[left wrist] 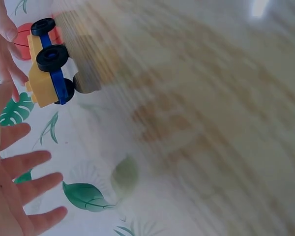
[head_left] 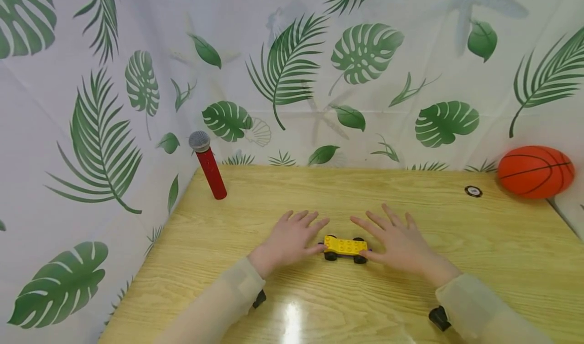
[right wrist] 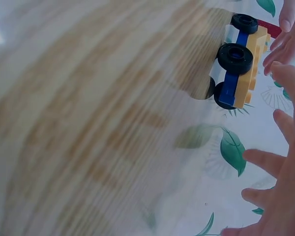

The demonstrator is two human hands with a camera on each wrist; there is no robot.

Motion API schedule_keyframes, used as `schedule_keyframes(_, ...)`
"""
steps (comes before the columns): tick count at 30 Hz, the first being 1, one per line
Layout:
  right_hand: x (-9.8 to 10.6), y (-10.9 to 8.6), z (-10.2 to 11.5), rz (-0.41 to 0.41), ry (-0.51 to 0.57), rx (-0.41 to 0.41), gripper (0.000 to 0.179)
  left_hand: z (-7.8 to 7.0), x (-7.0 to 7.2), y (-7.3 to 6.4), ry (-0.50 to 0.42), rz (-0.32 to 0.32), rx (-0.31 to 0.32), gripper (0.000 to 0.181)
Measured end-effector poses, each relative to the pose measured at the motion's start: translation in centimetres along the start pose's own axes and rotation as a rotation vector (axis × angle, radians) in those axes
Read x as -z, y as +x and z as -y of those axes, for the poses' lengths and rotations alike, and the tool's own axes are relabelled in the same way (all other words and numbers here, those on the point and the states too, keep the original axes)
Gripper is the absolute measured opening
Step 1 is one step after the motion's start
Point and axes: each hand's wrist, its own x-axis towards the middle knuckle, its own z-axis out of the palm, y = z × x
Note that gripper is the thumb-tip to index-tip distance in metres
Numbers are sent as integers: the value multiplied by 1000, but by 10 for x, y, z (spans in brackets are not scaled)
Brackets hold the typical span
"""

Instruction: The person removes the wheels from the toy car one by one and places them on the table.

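Observation:
A small yellow toy car [head_left: 347,245] with black wheels and a studded top stands on the wooden table between both hands. Its blue underside shows in the left wrist view, where the toy car [left wrist: 45,78] is seen from the side. My left hand [head_left: 292,237] is spread on its left, thumb by the car's end. On the other side my right hand [head_left: 401,245] has its fingers splayed, the thumb close to the car's right end. Whether either thumb touches the car I cannot tell. Neither hand grips anything. The right wrist view shows the toy car [right wrist: 238,64] beside the right thumb.
A red microphone [head_left: 212,171] with a grey head stands upright at the back left. At the back right lie an orange basketball [head_left: 536,172] and a small black-and-white disc [head_left: 473,191]. A leaf-patterned cloth [head_left: 292,141] hangs behind and left of the table [head_left: 283,186].

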Motion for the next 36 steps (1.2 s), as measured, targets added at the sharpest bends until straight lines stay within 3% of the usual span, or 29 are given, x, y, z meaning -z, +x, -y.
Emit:
schedule_keyframes(8,-3,4,0,-17,34,61,71,-2,0,5,50,-42,-130,57)
schedule_keyframes(16,-5,4,0,-40,27,95,69,-3,3,7,78,-39,-142,50)
schedule_keyframes(22,-7,4,0,-8,48,103,62,-5,-1,8,36,-45,-165,44)
schedule_keyframes(28,-10,3,-2,13,102,101,60,-5,-2,8,-4,-23,-137,41)
schedule_keyframes(36,-10,2,-4,-35,149,174,57,-6,-5,7,15,-67,-151,37)
